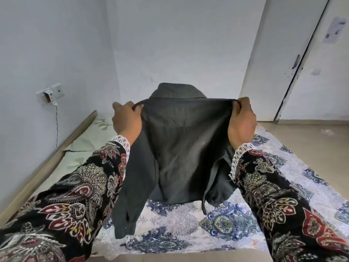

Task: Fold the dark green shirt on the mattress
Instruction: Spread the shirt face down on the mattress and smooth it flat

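Note:
The dark green shirt (181, 144) hangs in the air above the mattress (283, 163), stretched between both hands at shoulder level. My left hand (126, 118) pinches its left shoulder edge. My right hand (241, 120) pinches the right shoulder edge. The collar (177, 91) flops away from me behind the held edge. One long sleeve (128, 205) dangles down at the left and its cuff touches the sheet. The shirt's lower part rests in folds on the blue-patterned sheet (188, 220).
A pale leaf-print pillow (88, 138) lies at the mattress's far left, beside a wooden ledge (56, 152). A wall socket with a plug and cord (51, 95) is on the left wall. A white door (321, 82) and bare floor (311, 140) are at the right.

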